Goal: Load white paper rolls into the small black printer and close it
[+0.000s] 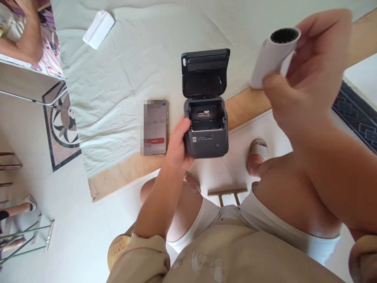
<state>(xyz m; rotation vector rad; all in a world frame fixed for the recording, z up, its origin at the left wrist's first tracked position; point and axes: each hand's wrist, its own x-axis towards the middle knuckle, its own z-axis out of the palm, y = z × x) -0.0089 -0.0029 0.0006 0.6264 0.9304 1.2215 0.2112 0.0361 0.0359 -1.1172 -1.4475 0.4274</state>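
A small dark grey label printer (206, 133) stands at the near edge of the table with its lid (205, 72) flipped open and its paper bay empty. My left hand (176, 147) is wrapped round the printer's left side. Raised close to the camera at the upper right, my right hand (306, 78) pinches a white paper roll (272, 55) with a dark hollow core, tilted with the core end up.
A phone (155, 127) showing a timer lies left of the printer on the pale cloth (118, 78). A white box (98, 28) sits at the far left of the cloth. The wooden table edge (123, 173) runs below. Another person's arm (23, 31) shows at the top left.
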